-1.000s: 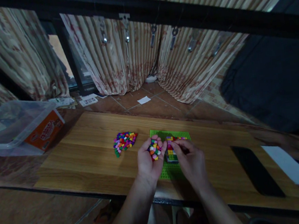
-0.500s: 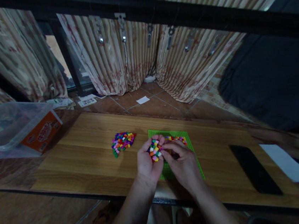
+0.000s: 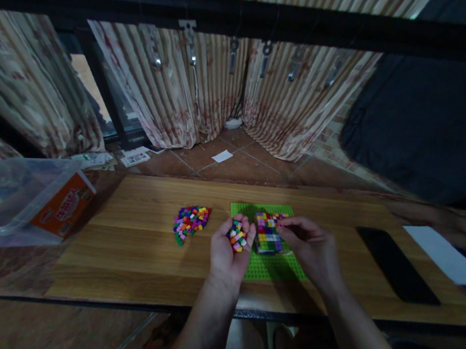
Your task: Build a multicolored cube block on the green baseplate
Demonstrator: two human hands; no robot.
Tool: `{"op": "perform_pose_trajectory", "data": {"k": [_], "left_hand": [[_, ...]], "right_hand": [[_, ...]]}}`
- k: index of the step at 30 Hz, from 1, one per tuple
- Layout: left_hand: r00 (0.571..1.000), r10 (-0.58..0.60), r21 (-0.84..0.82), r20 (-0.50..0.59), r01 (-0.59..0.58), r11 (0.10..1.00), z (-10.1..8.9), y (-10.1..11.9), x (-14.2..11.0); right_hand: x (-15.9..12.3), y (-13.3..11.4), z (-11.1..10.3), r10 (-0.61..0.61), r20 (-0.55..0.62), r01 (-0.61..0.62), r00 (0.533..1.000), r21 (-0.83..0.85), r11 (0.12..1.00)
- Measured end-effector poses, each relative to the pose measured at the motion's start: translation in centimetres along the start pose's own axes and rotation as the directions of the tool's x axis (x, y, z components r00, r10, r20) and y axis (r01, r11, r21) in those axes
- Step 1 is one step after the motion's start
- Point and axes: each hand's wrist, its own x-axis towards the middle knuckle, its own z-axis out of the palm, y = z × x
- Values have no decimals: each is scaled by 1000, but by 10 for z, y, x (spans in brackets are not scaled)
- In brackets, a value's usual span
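Observation:
My left hand (image 3: 226, 248) is cupped, palm up, around a handful of small coloured bricks (image 3: 237, 236) just left of a green baseplate (image 3: 272, 264) on the wooden table (image 3: 140, 245). A block of coloured bricks (image 3: 268, 231) stands built on the baseplate. To its right, my right hand (image 3: 312, 243) has its fingertips pinched at the block's right edge; whether a brick sits between them I cannot tell. A loose pile of coloured bricks (image 3: 191, 221) lies on the table to the left.
A clear plastic bin with an orange label (image 3: 32, 204) sits at the table's far left. A black phone (image 3: 395, 271) and a white sheet (image 3: 447, 254) lie at the right. Another person's arm (image 3: 441, 219) rests at the right edge. Curtains hang behind.
My right hand left the handful in my left palm and moved right to the built block's edge. The block, hidden by that hand before, is now in plain view.

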Motion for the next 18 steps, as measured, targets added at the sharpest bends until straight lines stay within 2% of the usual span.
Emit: {"op": "perform_pose_trajectory", "data": {"k": [2, 5, 11, 18], "left_hand": [[999, -18, 41, -34, 19, 999, -1, -2, 1], [997, -44, 64, -61, 48, 997, -2, -4, 2], [997, -35, 86, -63, 40, 995, -2, -5, 2], [998, -31, 90, -51, 36, 995, -4, -8, 5]], "right_hand": [[1, 3, -2, -8, 20, 9, 1000, -40, 999], [0, 6, -3, -77, 79, 86, 994, -123, 989], [0, 1, -2, -207, 192, 256, 959, -286, 923], [2, -1, 8, -289, 248, 367, 925, -376, 851]]}}
